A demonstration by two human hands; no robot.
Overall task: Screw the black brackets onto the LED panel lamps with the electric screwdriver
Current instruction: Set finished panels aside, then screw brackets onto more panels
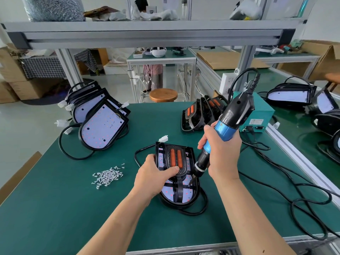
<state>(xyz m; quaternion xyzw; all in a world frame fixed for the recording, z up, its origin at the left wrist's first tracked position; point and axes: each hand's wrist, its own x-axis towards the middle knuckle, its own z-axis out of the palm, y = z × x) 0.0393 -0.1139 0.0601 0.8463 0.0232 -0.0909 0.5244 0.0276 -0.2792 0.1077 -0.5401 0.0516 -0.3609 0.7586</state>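
Note:
An LED panel lamp [185, 196] lies flat on the green mat in front of me, white face up. A black bracket [179, 178] with two orange strips sits on top of it. My left hand [154, 176] grips the lamp's left edge, thumb pressing on the bracket. My right hand [221, 155] holds the blue and black electric screwdriver [225, 128] tilted, its bit down on the bracket's right side near the lamp's middle. A pile of several small silver screws [107, 176] lies to the left.
A stack of lamps [100, 120] lies at the back left of the table [73, 208]. A row of spare brackets [199, 112] and a teal power box [260, 115] stand at the back right. Black cables [287, 183] loop across the right side. More lamps [292, 95] lie on the neighbouring bench.

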